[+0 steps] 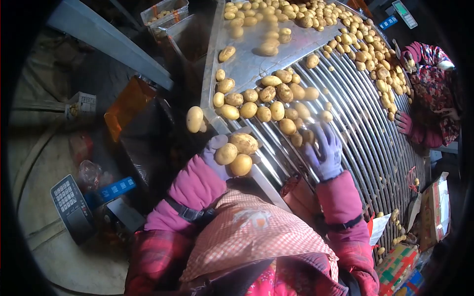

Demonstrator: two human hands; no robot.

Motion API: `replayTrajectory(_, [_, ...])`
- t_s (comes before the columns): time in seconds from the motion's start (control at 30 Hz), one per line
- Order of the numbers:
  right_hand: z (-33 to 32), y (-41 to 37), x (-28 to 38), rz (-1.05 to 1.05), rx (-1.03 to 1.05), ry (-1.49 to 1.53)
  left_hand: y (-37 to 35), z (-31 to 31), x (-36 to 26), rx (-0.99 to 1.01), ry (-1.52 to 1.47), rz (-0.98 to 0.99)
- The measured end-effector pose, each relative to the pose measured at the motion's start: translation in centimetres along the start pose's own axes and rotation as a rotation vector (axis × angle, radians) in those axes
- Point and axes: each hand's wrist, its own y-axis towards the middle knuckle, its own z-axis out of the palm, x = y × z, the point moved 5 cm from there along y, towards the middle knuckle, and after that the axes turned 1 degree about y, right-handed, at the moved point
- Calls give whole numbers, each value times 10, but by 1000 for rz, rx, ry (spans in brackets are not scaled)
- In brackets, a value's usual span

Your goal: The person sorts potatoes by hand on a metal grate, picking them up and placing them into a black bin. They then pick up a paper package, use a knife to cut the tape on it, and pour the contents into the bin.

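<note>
My left hand [216, 153], in a pale purple glove, cradles three potatoes [241, 165] at the near left edge of the metal sorting table. Its fingers are partly hidden beneath and behind them. Over the steel rollers [340, 113], my right hand [324, 150] in the same kind of glove has its fingers stretched out and apart. Right at its fingertips lie small potatoes [296, 139]. A cluster of potatoes [264, 114] rests just beyond both hands. One larger potato [194, 119] shows past the left rim, above the dark gap there.
More potatoes [316, 15] heap at the far end and along the right side. A co-worker's gloved hand [404, 123] is at the right edge. On the left are a scale keypad [71, 202], an orange crate [129, 104] and a metal beam [108, 42]. Cardboard boxes [434, 212] stand lower right.
</note>
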Motion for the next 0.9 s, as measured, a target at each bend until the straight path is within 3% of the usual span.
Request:
replayTrajectory(0.07, [7, -34, -15, 20, 121, 40, 3, -2, 1, -10, -66, -9])
replayTrajectory(0.13, [25, -53, -4, -18, 262, -170, 3, -1, 0, -18, -40, -4])
replayTrajectory(0.33, [57, 17, -17, -195, 164, -136, 8, -11, 2, -54, -5, 28])
replayTrajectory(0.37, [73, 34, -34, -139, 212, -78, 9, -12, 2, -30, -55, 28])
replayTrajectory(0.43, [57, 66, -18, -65, 203, -116, 5, -11, -1, -21, -33, 27])
replayTrajectory(0.47, [47, 73, 0, -178, 46, -96, 5, -11, 0, -10, -16, -5])
replayTrajectory(0.53, [44, 81, 41, -330, 14, -17, 7, -13, 3, 2, -64, 3])
replayTrajectory(0.6, [72, 81, 72, -422, 75, -31, 5, -2, 0, -6, -81, 44])
replayTrajectory(0.67, [109, 85, 85, -492, 190, -227, 3, 1, -4, 8, -105, 65])
replayTrajectory(0.73, [112, 93, 103, -523, 180, -207, -1, 4, -8, 83, -163, 37])
replayTrajectory(0.8, [124, 99, 103, -344, 516, -322, -9, -2, -15, 126, -158, 73])
replayTrajectory(0.9, [134, 106, 104, -332, 428, -313, -24, -6, -26, 139, -32, 141])
